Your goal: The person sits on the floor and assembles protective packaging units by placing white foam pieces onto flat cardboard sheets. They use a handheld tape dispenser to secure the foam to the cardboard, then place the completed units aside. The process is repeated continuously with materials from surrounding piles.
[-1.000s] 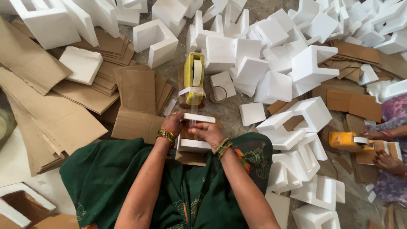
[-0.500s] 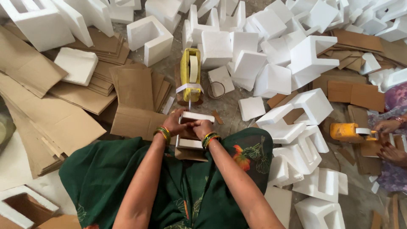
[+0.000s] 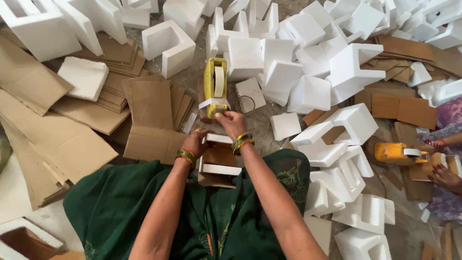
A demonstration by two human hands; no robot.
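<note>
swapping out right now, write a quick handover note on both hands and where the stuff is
Left hand: steadies the small brown cardboard piece with white foam strips on the lap, gripping its left edge.
Right hand: reaching forward, touching the base of the yellow handheld tape dispenser, which lies on the floor just ahead.
Done: two foam strips sit on the cardboard; whether any tape is on it cannot be told.
Nearby: flat brown cardboard sheets left, white foam blocks right, another person's orange tape dispenser.
</note>
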